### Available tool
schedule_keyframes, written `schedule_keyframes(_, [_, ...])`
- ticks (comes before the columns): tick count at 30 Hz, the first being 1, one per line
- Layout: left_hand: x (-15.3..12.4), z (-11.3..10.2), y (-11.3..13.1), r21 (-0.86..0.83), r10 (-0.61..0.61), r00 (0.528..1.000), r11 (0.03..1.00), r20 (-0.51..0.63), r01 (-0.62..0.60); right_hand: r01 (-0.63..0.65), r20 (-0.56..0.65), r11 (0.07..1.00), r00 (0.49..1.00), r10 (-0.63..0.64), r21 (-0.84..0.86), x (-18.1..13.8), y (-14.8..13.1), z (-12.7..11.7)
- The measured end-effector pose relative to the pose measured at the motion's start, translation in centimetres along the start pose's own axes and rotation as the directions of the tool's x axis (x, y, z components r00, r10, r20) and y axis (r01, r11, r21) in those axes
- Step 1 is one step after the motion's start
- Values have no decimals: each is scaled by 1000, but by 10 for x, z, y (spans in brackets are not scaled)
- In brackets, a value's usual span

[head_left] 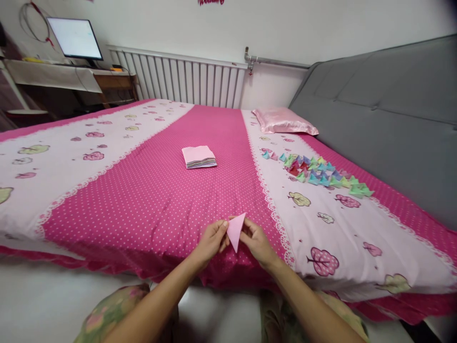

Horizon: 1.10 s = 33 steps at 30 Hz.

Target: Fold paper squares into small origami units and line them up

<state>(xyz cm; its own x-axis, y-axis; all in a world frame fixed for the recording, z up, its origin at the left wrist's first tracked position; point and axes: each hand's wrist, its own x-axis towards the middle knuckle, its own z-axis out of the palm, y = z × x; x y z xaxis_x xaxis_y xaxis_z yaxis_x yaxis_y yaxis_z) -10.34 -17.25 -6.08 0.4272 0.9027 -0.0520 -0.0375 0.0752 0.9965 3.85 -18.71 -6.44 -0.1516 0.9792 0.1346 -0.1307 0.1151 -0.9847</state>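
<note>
Your left hand [215, 238] and right hand [257, 242] each have a grip on 1 pink paper triangle [236, 232] over the bed [171, 200]; it looks part-folded. Many folded pieces [314, 178] sit right, apparently done; a paper stack [199, 158] remains ahead. Your forearms cross the near edge; open bedspread gives you room leftward.

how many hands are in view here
2: the left hand pinches the left side of the folded pink paper, and the right hand holds its right side. The paper may hide some fingertips.
</note>
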Motion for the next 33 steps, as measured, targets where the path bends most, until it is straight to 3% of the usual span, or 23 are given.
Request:
schedule_keyframes(6, [1,4,-9,95,18,999,995,-28,-15,108,-72,966,989,-127,-234,0,7,3])
schedule_keyframes(9, [-1,5,-10,102,51,986,994,-157,-35,138,-132,931,972,-192,-338,-1,5,4])
schedule_keyframes(12, [-6,8,-5,224,157,951,970,-267,-97,116,-204,905,955,-215,-410,-2,2,5])
schedule_keyframes(16, [-13,13,4,335,233,949,930,-212,-153,128,-233,875,937,-261,-467,-1,0,6])
schedule_keyframes(23, [-14,15,1,299,172,972,947,-161,-118,128,-259,856,922,-289,-500,2,0,6])
schedule_keyframes(25, [-13,13,-1,439,298,919,884,-259,-163,106,-283,857,917,-280,-504,2,0,5])
schedule_keyframes(27, [-14,11,-2,624,497,791,757,-357,-194,96,-309,852,906,-289,-515,2,-1,6])
schedule_keyframes(29, [-14,11,-2,771,654,663,611,-363,-180,110,-324,850,893,-311,-515,1,-1,8])
schedule_keyframes(31, [-14,11,-3,850,707,638,504,-305,-153,134,-326,857,887,-328,-498,-1,-1,10])
schedule_keyframes(33, [-15,13,-3,870,691,675,469,-257,-149,154,-318,857,885,-341,-491,-2,-1,12])
